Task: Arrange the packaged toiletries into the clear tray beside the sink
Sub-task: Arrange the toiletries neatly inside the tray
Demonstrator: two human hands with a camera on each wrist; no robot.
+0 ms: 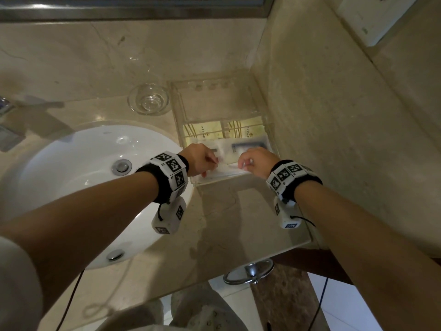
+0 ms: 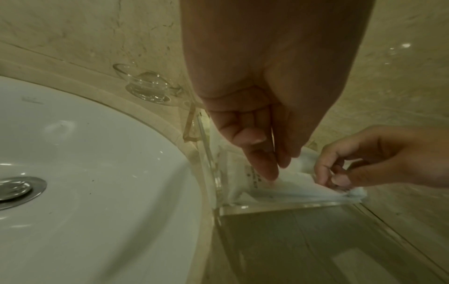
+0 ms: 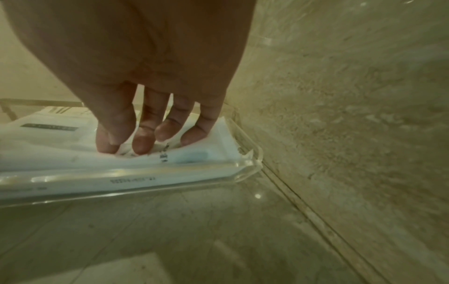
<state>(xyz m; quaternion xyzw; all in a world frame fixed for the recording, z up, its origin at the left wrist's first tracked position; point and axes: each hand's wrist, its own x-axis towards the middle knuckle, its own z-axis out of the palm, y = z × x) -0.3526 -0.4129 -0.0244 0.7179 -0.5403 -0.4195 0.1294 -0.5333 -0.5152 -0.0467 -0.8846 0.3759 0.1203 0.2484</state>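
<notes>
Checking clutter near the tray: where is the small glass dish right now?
In the head view, the glass dish sits on the counter behind the sink, just left of the clear tray.

Beige marble countertop [image 1: 222, 211]. White round sink [image 1: 78, 177] set in at left. Clear tray [image 1: 177, 108] at right, against side wall, just beside sink. Small glass dish [image 1: 148, 99] at far side, touching tray's left wall.
</notes>
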